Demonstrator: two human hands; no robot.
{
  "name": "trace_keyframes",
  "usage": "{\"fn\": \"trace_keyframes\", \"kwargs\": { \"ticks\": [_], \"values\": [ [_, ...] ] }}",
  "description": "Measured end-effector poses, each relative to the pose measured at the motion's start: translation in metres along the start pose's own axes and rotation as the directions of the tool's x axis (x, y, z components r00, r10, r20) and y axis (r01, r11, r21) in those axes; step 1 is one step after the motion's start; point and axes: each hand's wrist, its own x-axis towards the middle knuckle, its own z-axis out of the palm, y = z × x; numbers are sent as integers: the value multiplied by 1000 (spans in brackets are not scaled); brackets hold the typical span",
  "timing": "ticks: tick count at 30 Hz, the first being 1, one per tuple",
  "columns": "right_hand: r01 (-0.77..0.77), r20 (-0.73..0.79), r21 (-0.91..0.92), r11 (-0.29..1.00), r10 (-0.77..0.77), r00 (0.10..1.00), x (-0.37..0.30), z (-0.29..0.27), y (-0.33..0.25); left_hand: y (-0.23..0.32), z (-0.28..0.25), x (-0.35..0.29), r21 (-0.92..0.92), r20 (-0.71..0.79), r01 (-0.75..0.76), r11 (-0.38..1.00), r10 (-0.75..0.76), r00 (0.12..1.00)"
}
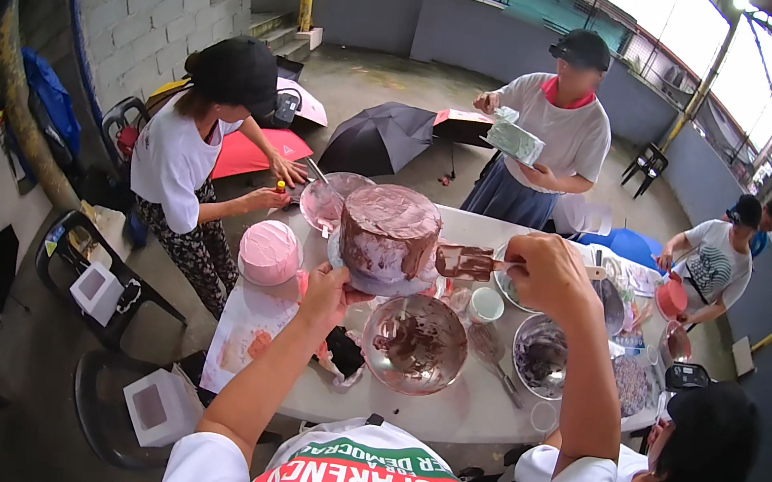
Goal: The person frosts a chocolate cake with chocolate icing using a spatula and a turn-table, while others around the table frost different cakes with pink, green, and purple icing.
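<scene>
A round cake (394, 214) with patchy brown frosting over a pale pinkish side is held up above the table. My left hand (330, 295) grips the edge of the pale cake board (381, 286) under it. In my right hand (546, 273) is a spatula (468, 262); its flat blade, smeared with brown frosting, points left and reaches the cake's right side. I cannot tell whether it presses on the frosting. Below the cake stands a steel mixing bowl (415, 341), streaked with brown frosting inside. My right fingers partly hide the spatula's handle.
The white table (438, 424) carries a pink dome cake (270, 253), a pale green cup (486, 304), a whisk (494, 359) and another steel bowl (541, 354). Several people work around it, one holding a pale green cake (515, 139). Chairs with white boxes (161, 409) stand at left; open umbrellas (379, 138) lie behind.
</scene>
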Motion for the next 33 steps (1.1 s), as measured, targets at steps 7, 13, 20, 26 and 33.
{"fn": "trace_keyframes", "kwargs": {
  "ticks": [7, 13, 20, 26, 33],
  "values": [
    [34, 97, -143, 989, -20, 995, 18, 0, -15, 5, 24, -8, -25, -56, -101, 995, 100, 993],
    [124, 144, -311, 942, -82, 986, 45, 9, -42, 3, 34, -11, 4, -106, -181, 984, 180, 978],
    [184, 208, -339, 923, -117, 971, 68, 23, -63, -2, 36, -10, 1, -91, -193, 981, 192, 977],
    [154, 165, -380, 912, -98, 982, 70, -10, -76, -6, 24, -6, -8, -97, -219, 976, 218, 971],
    [160, 293, -357, 920, -53, 955, 76, 20, -74, -1, 34, -9, 0, -109, -194, 981, 193, 975]
  ]
}}
